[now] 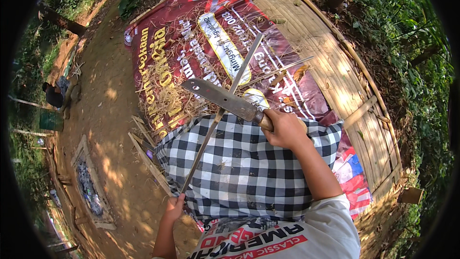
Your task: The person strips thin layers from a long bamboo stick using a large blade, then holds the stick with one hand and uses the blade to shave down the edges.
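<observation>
My right hand [285, 128] is closed round the wooden handle of a machete [218, 97], whose broad dark blade points to the far left. In my left hand [174, 207], low on the left, is the near end of a long thin bamboo strip [203, 146]. The strip slants up and away to the right, with the blade lying across its middle. Below both is a black-and-white checkered cloth [258, 163] over my lap, dotted with a few shavings. Another thin bamboo strip [281, 70] lies on the banner beyond the blade.
A red printed banner [184, 12] strewn with curly shavings [160, 84] covers part of a bamboo platform [330, 43]. Dry leaves [301, 73] lie on it. At left are wooden slats [146, 156], a framed ash pit [88, 184] and a distant person [56, 95]. Plants border the right.
</observation>
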### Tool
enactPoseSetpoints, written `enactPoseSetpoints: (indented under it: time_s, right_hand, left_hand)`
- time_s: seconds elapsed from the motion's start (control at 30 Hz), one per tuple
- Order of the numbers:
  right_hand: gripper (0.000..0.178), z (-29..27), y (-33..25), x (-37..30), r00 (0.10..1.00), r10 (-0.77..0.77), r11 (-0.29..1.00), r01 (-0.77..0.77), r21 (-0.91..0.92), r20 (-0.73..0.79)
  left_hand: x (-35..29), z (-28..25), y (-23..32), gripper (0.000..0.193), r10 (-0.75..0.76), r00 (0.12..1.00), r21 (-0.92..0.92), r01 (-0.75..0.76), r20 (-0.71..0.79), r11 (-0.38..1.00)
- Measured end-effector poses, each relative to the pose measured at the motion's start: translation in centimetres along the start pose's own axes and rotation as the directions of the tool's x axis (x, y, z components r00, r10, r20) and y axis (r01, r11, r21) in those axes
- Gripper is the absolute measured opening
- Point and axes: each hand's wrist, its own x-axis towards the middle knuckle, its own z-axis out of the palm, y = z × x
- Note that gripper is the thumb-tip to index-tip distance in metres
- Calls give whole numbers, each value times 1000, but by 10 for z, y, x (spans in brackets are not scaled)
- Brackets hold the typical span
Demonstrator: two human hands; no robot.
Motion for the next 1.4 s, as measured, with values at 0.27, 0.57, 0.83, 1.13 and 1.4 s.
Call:
enactPoseSetpoints:
  time_s: [0.27,0.57,0.83,1.13,1.4]
  right_hand:
    - [46,10,3,-2,992,-100,990,107,-97,81]
    - [46,14,1,-3,988,-153,986,151,-76,-18]
    - [52,20,-9,-3,960,-264,963,257,-74,-93]
    - [49,38,-30,-5,915,-401,905,404,-133,50]
    - [47,49,-35,1,918,-393,895,394,-208,50]
  left_hand:
    - [-11,15,50,27,381,877,283,-301,-293,910]
    - [-10,20,52,28,417,879,382,-312,-232,870]
    - [-10,15,54,42,298,944,169,-274,-139,947]
    - [-20,15,65,53,167,979,209,-141,-114,968]
    - [-13,28,53,55,252,950,200,-214,-187,956]
